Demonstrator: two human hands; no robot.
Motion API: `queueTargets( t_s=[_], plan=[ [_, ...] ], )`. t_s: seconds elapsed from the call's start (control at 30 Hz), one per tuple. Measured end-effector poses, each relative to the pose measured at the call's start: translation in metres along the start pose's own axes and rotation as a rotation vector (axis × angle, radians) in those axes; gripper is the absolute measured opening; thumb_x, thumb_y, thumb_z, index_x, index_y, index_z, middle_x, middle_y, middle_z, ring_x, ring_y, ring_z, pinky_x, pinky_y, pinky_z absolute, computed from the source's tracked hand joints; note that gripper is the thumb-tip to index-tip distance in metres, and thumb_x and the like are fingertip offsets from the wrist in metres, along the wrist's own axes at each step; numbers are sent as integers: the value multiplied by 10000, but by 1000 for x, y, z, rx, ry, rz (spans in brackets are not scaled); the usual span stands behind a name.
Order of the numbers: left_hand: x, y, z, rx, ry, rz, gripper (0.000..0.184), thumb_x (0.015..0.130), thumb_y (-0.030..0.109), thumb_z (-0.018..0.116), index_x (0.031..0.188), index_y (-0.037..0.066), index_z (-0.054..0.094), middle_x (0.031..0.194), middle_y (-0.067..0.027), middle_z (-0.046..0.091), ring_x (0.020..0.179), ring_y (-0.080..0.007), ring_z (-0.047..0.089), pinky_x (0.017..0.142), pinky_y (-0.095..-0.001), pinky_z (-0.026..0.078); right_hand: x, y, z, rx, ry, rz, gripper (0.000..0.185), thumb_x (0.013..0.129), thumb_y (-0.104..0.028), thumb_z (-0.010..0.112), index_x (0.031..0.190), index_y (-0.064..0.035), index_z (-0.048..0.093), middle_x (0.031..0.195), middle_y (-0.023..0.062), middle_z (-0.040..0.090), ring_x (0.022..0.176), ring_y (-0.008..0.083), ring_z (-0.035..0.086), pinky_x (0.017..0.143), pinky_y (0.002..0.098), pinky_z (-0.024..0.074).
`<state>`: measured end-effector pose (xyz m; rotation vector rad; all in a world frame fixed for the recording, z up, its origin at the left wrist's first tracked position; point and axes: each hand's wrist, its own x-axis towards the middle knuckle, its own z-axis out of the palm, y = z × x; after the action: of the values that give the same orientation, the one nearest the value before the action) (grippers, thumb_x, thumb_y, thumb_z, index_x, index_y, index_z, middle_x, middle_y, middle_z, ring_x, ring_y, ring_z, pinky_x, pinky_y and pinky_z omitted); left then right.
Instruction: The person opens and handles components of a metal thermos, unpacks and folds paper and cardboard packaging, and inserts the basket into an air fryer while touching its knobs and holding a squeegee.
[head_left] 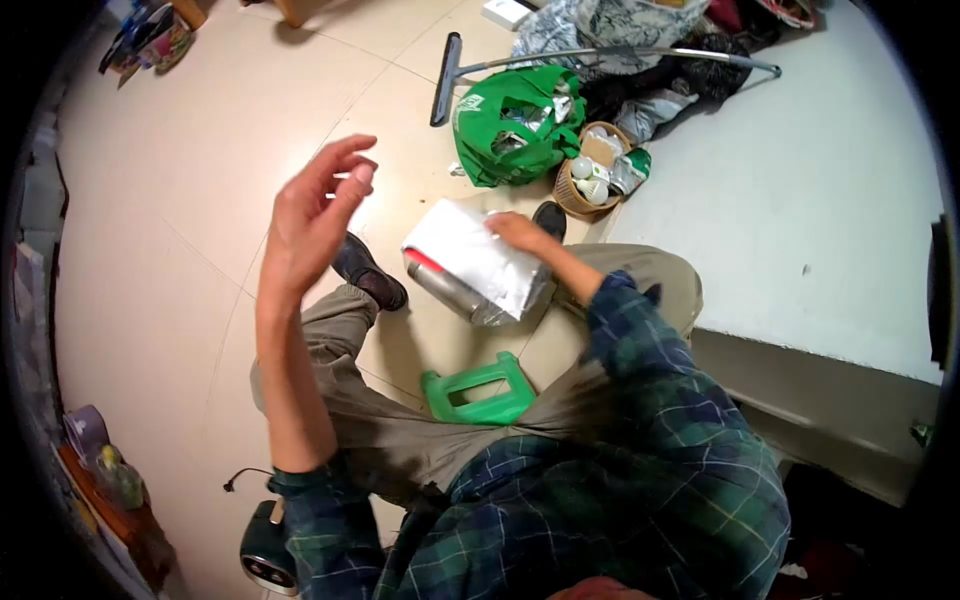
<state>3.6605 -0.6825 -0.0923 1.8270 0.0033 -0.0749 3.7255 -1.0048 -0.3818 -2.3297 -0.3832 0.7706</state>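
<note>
My right hand [515, 230] grips the upper edge of a clear plastic bag [522, 312] held between my knees. Inside, or against it, are a white sheet or flat box [460, 238], a small red strip, and a silver cylinder [445, 290] that looks like a metal flask. The bag is slightly blurred, so its contents are hard to separate. Raised to the left of the bag, my left hand [315, 215] is empty, its fingers apart and loosely bent, touching nothing.
A green shopping bag [520, 130], a wicker basket [590, 190] with light bulbs, and a long-handled squeegee [600, 55] are ahead. A green plastic stool [485, 392] is between my legs. On the right runs a white raised surface [800, 200]. A dark appliance [268, 545] stands lower left.
</note>
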Motion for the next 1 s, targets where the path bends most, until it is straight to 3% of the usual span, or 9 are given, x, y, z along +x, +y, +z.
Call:
queueTargets(
  t_s=[0.1, 0.13, 0.17, 0.3, 0.5, 0.57, 0.77, 0.9, 1.0],
  plan=[
    [9, -15, -14, 26, 26, -23, 313, 926, 229, 518, 1189, 61, 551, 974, -65, 613, 843, -135, 576, 736, -260, 465, -44, -48, -89, 169, 129, 384, 327, 895, -340, 528, 991, -52, 646, 858, 88, 655, 842, 214, 606, 763, 353, 462],
    [13, -31, -14, 20, -22, -20, 311, 924, 238, 523, 1180, 66, 557, 935, -61, 617, 827, -127, 576, 730, -256, 466, -56, -62, -117, 245, 159, 461, 328, 910, -339, 512, 963, -44, 646, 737, 47, 598, 695, 161, 559, 621, 317, 452],
    [14, -47, -16, 19, -69, -19, 308, 921, 247, 528, 1171, 71, 563, 896, -58, 621, 810, -118, 576, 723, -253, 466, -63, -35, -132, 366, 246, 199, 329, 879, -428, 531, 901, -112, 619, 689, -40, 502, 546, 82, 409, 437, 229, 329],
    [9, -70, -14, 826, -183, -1, 326, 879, 244, 543, 1155, 72, 570, 994, -131, 653, 913, -317, 611, 772, -414, 487, -91, -60, -225, 313, 503, 380, 303, 872, -417, 552, 692, -181, 491, 560, -75, 390, 420, 45, 301, 373, 228, 236],
    [13, -75, 25, 751, -288, 70, 154, 780, 124, 566, 914, 113, 641, 854, -117, 665, 763, -311, 644, 638, -439, 512, -62, 22, -283, 687, 648, 323, 184, 888, -366, 556, 901, -184, 534, 627, -61, 396, 522, 70, 355, 475, 226, 343],
    [32, -101, 69, 787, -321, 137, 85, 760, 140, 599, 790, 105, 670, 830, -88, 673, 773, -266, 655, 561, -441, 504, -26, 186, -350, 765, 273, 241, 199, 897, -320, 536, 984, -142, 556, 782, -24, 549, 711, 112, 520, 624, 277, 444],
    [37, -41, 75, 823, -572, 94, 229, 823, 167, 575, 1025, 123, 675, 1098, -125, 622, 976, -362, 584, 679, -565, 480, 12, 235, -346, 520, 271, 212, 280, 857, -311, 575, 888, -33, 570, 784, 51, 565, 705, 167, 546, 639, 288, 451],
    [53, -40, 95, 836, -499, 142, 244, 831, 179, 572, 1056, 156, 664, 1089, -102, 626, 993, -345, 576, 699, -572, 469, 47, 234, -343, 489, 308, 501, 292, 807, -297, 629, 865, -21, 552, 782, 64, 554, 677, 186, 547, 640, 315, 450],
    [73, -39, 98, 808, -542, 55, 238, 845, 218, 551, 1045, 162, 667, 1075, -88, 628, 947, -337, 576, 682, -561, 466, 68, 141, -324, -1441, 314, 434, 505, 845, -243, 595, 1243, 21, 430, 1031, 213, 566, 860, 337, 560, 714, 460, 471]
  ],
)
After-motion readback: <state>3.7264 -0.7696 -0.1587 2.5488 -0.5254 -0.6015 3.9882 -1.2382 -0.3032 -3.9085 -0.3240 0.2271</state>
